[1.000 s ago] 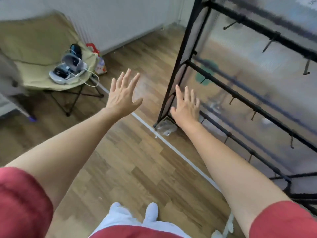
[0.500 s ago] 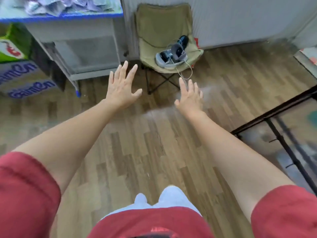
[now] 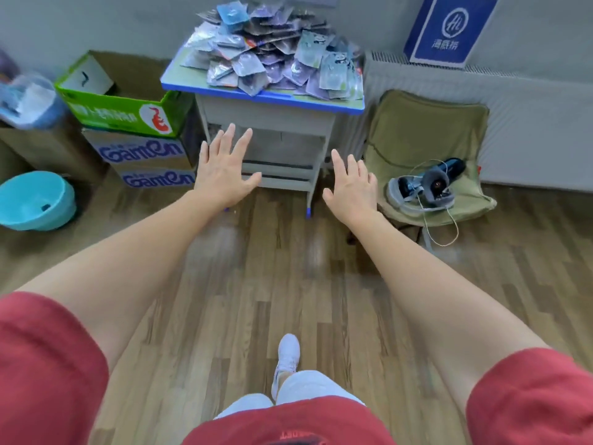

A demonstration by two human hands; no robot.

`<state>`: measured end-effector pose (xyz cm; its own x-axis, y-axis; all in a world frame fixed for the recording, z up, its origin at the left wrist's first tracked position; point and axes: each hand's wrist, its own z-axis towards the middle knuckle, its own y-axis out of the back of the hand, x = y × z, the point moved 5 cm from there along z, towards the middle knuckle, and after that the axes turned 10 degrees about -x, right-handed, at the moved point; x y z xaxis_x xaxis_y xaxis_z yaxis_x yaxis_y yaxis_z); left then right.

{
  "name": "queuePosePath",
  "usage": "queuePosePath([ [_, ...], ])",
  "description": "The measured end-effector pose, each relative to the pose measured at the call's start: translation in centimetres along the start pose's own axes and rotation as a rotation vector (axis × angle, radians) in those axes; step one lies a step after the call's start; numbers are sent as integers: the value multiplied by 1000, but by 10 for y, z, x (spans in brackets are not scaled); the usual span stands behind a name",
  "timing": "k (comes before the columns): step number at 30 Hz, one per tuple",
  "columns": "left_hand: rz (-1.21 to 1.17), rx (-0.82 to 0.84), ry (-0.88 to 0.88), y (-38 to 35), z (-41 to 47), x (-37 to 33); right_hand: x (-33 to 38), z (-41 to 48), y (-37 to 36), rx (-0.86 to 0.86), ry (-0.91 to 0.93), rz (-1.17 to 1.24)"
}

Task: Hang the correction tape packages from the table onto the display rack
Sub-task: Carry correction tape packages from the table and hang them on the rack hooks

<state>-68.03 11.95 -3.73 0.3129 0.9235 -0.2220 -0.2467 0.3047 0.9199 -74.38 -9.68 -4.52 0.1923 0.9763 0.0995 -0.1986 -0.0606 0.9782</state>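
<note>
Both our arms stretched fwd, palms down. Left hand [image 3: 224, 175] and right hand [image 3: 351, 187] w/ fingers straight & spread, holding nothing. Correction tape packages [image 3: 272, 56] piled on the table [image 3: 224, 91] ahead, beyond our hands.

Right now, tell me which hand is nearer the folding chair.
Right. The right hand hovers just left of the folding chair; the left hand is farther left, before the table.
</note>
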Motion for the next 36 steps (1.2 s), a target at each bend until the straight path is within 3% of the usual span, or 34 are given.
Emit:
queuePosePath([
  [10,-16,-16,59,-18,179,79,70,206,-22,11,74,2],
  [20,-62,-89,-7,-45,388,165,133,409,-51,-14,-42,25],
  [30,-84,4,-34,-98,526,193,140,554,-88,38,-103,16],
  [36,-117,107,37,-146,609,202,139,651,-116,38,-93,81],
])
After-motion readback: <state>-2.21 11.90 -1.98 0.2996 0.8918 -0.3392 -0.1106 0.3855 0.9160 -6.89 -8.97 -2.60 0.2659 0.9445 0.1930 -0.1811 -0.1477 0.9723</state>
